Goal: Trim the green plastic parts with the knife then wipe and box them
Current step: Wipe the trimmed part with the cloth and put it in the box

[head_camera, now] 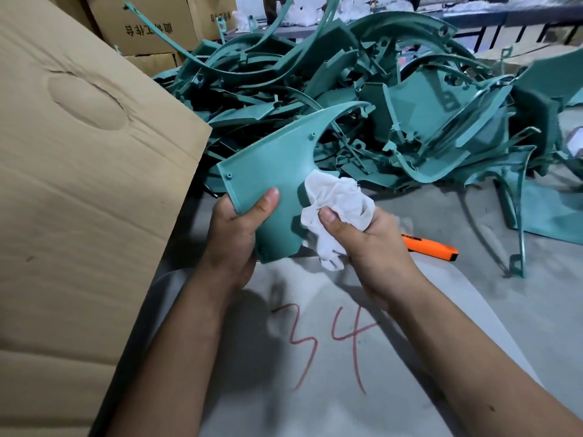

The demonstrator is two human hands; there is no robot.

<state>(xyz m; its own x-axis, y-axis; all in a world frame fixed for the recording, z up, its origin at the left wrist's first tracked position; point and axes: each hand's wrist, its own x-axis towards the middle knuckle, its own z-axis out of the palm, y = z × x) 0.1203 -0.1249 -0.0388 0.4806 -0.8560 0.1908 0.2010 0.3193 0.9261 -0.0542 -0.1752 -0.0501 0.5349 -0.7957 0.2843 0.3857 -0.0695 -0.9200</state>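
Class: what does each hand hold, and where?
Left hand grips the green part by its lower edge; right hand pinches the white cloth bunched against it.

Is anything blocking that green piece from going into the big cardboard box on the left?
Nothing visible does. The green piece, held by the left hand, sits right beside the cardboard box; the box's opening is out of view.

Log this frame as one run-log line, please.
stage: wiping | left hand: holds green part | right hand: presses white cloth on part | orange knife: on table | cardboard box: left
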